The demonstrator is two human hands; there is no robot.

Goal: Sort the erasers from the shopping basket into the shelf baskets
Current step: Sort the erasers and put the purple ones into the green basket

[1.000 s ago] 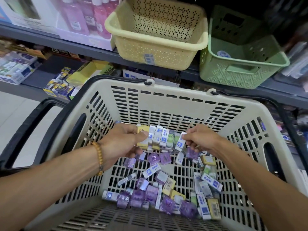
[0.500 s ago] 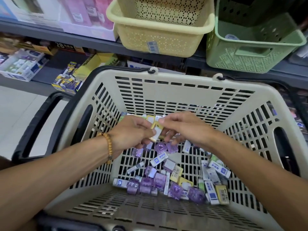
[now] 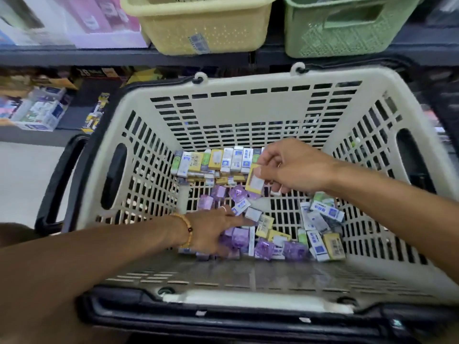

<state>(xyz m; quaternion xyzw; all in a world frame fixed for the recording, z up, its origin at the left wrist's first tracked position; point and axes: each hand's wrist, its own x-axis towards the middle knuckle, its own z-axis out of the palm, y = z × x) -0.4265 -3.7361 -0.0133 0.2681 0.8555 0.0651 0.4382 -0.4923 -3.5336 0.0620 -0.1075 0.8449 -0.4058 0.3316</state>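
Erasers (image 3: 250,234) lie scattered across the slotted floor of the beige shopping basket (image 3: 248,108): purple-wrapped pieces near the centre and front, white-and-blue sleeved pieces at the right, and 1 upright row (image 3: 218,161) lined against the far wall.

Right hand (image 3: 295,168): forearm enters from the right and slopes down into the basket, wrist slightly bent, back of the hand upward. Thumb and fingers pinch a yellow-edged eraser (image 3: 255,181), held tilted above the loose pile.

Left hand (image 3: 216,228): forearm enters from the lower left, a beaded bracelet (image 3: 187,229) at the wrist. The hand is low among the purple erasers, fingers extended forward and partly spread, nothing visibly gripped.

A yellow shelf basket (image 3: 198,23) and a green shelf basket (image 3: 347,28) stand side by side on the shelf above.
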